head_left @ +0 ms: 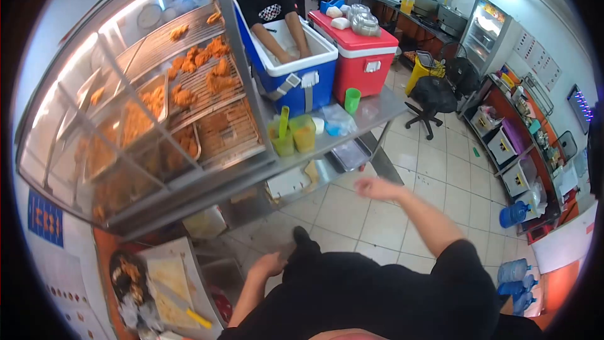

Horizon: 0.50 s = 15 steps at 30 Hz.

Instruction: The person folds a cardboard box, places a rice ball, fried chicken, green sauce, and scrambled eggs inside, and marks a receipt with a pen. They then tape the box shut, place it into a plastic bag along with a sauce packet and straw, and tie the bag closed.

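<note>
My right hand (375,189) is out over the tiled floor, in front of the steel counter, its fingers loosely curled and a little blurred. Nothing shows in it. Low beside my body is my left hand (269,264), fingers loosely extended and holding nothing that I can see. The counter's lower shelf (292,182) lies between and beyond my hands. On the counter stand a yellow-green container (304,135) and a green cup (352,99). A metal tray (351,153) sits below the counter top, nearest to my right hand.
A glass display case (145,94) with fried chicken (217,79) fills the left. Another person reaches into a blue cooler (302,85), beside a red cooler (368,56). A knife (182,304) lies on a board at lower left. An office chair (434,94) stands farther back.
</note>
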Available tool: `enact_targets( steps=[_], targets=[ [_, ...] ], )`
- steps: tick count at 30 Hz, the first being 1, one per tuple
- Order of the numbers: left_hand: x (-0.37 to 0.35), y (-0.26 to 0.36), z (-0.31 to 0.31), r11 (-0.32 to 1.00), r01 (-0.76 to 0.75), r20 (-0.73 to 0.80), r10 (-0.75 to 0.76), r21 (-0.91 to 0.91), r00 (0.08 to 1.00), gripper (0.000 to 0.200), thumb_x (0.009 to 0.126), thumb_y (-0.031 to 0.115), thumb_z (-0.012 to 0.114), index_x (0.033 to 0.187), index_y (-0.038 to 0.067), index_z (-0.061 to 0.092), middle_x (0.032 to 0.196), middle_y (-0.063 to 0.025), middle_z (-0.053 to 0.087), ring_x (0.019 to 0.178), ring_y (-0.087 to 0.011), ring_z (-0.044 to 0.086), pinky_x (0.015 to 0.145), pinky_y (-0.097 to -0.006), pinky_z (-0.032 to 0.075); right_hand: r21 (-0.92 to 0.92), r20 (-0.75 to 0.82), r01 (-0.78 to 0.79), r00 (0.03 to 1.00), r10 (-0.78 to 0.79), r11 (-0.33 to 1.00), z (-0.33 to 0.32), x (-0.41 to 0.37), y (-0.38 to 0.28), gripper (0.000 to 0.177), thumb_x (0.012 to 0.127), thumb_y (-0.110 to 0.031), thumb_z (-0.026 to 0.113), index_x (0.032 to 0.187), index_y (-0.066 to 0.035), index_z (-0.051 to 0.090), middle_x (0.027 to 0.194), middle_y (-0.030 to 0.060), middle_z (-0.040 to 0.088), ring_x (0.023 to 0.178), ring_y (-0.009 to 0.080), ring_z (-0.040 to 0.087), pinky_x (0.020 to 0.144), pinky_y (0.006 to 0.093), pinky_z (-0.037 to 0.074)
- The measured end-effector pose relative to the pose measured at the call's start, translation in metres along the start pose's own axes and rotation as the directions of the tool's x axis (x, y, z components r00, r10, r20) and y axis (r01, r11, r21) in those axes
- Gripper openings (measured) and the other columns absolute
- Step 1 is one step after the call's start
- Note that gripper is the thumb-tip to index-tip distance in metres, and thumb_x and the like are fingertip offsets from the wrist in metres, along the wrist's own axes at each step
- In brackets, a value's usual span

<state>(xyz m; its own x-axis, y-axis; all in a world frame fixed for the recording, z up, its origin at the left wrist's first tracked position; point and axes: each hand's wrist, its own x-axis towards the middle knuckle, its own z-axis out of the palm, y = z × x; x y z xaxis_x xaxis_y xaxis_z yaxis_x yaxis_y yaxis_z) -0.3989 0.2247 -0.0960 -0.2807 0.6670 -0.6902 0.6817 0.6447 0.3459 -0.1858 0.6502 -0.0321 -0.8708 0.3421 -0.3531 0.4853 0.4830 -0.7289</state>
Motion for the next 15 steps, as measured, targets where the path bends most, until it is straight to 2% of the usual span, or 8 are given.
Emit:
enact_targets(
  steps=[1, 2, 4, 7, 9, 11, 13, 15],
  targets=[
    [0.024, 0.000, -0.017, 0.999, 0.008, -0.047, -0.010, -0.034, 0.999, 0.061, 0.096, 0.044, 0.060, 0.141, 0.003, 0.054, 0.134, -0.0270, 0.061, 0.127, -0.0419, 0.057, 0.106, -0.0475, 0.046, 0.013, -0.080, 0.001, 0.997, 0.000, 1.000, -0.046, 0.030, -0.006, 0.052, 0.091, -0.035, 0.071, 0.134, -0.008, 0.060, 0.109, 0.0111, 0.073, 0.092, 0.0205, 0.069, 0.084, 0.0360, 0.054],
    [0.044, 0.003, -0.033, 0.997, 0.012, -0.090, -0.019, -0.075, 0.996, 0.061, 0.096, 0.044, 0.060, 0.141, 0.003, 0.054, 0.134, -0.0268, 0.061, 0.127, -0.0418, 0.056, 0.107, -0.0473, 0.046, 0.237, -0.125, 0.112, 0.989, -0.083, 0.965, -0.086, 0.073, 0.006, 0.055, 0.089, -0.033, 0.074, 0.136, -0.008, 0.059, 0.106, 0.0118, 0.073, 0.087, 0.0190, 0.068, 0.076, 0.0352, 0.056],
    [0.081, 0.010, -0.080, 0.996, -0.009, -0.078, 0.002, -0.093, 0.997, 0.060, 0.095, 0.043, 0.061, 0.140, 0.003, 0.054, 0.135, -0.0263, 0.060, 0.128, -0.0412, 0.056, 0.107, -0.0479, 0.046, 0.052, -0.364, 0.091, 0.929, -0.066, 0.995, -0.179, 0.116, -0.058, 0.058, 0.089, -0.034, 0.075, 0.137, -0.007, 0.056, 0.107, 0.0149, 0.072, 0.091, 0.0218, 0.069, 0.081, 0.0369, 0.056],
    [0.129, 0.006, -0.132, 0.980, -0.145, -0.203, 0.115, -0.137, 0.972, 0.059, 0.095, 0.041, 0.062, 0.139, 0.003, 0.055, 0.135, -0.0271, 0.060, 0.127, -0.0419, 0.057, 0.106, -0.0487, 0.046, -0.170, -0.618, -0.006, 0.779, -0.102, 0.985, -0.296, 0.190, -0.118, 0.064, 0.087, -0.037, 0.076, 0.138, -0.006, 0.053, 0.118, 0.0185, 0.069, 0.105, 0.0284, 0.069, 0.091, 0.0403, 0.054],
    [0.132, 0.019, -0.173, 0.984, -0.023, -0.337, -0.039, -0.178, 0.941, 0.057, 0.094, 0.037, 0.064, 0.138, 0.003, 0.055, 0.133, -0.0285, 0.060, 0.125, -0.0445, 0.057, 0.106, -0.0494, 0.046, -0.135, -0.709, 0.073, 0.690, -0.148, 0.988, -0.363, 0.254, -0.130, 0.070, 0.085, -0.037, 0.076, 0.141, -0.003, 0.049, 0.129, 0.0243, 0.064, 0.118, 0.0350, 0.064, 0.099, 0.0428, 0.051],
    [0.132, 0.030, -0.195, 0.970, 0.053, -0.331, -0.132, -0.237, 0.934, 0.056, 0.094, 0.036, 0.065, 0.138, 0.002, 0.055, 0.132, -0.0290, 0.060, 0.124, -0.0454, 0.057, 0.106, -0.0492, 0.046, -0.238, -0.738, 0.017, 0.646, -0.192, 0.971, -0.425, 0.315, -0.141, 0.075, 0.084, -0.038, 0.076, 0.142, -0.001, 0.047, 0.131, 0.0264, 0.062, 0.122, 0.0377, 0.062, 0.101, 0.0439, 0.050],
    [0.151, 0.034, -0.204, 0.943, 0.129, -0.340, -0.234, -0.305, 0.911, 0.056, 0.094, 0.035, 0.065, 0.138, 0.002, 0.055, 0.131, -0.0295, 0.060, 0.123, -0.0462, 0.057, 0.106, -0.0490, 0.046, -0.334, -0.754, 0.065, 0.581, -0.307, 0.940, -0.469, 0.376, -0.146, 0.079, 0.081, -0.042, 0.076, 0.141, 0.000, 0.048, 0.133, 0.0268, 0.061, 0.123, 0.0384, 0.061, 0.104, 0.0445, 0.048],
    [0.159, 0.033, -0.179, 0.900, 0.149, -0.449, -0.341, -0.408, 0.826, 0.053, 0.093, 0.031, 0.066, 0.138, 0.003, 0.056, 0.131, -0.0298, 0.060, 0.122, -0.0460, 0.058, 0.105, -0.0492, 0.047, -0.359, -0.734, -0.103, 0.645, -0.212, 0.928, -0.515, 0.450, -0.149, 0.082, 0.083, -0.047, 0.071, 0.143, 0.002, 0.045, 0.140, 0.0320, 0.054, 0.130, 0.0431, 0.054, 0.110, 0.0467, 0.042]
  ],
)
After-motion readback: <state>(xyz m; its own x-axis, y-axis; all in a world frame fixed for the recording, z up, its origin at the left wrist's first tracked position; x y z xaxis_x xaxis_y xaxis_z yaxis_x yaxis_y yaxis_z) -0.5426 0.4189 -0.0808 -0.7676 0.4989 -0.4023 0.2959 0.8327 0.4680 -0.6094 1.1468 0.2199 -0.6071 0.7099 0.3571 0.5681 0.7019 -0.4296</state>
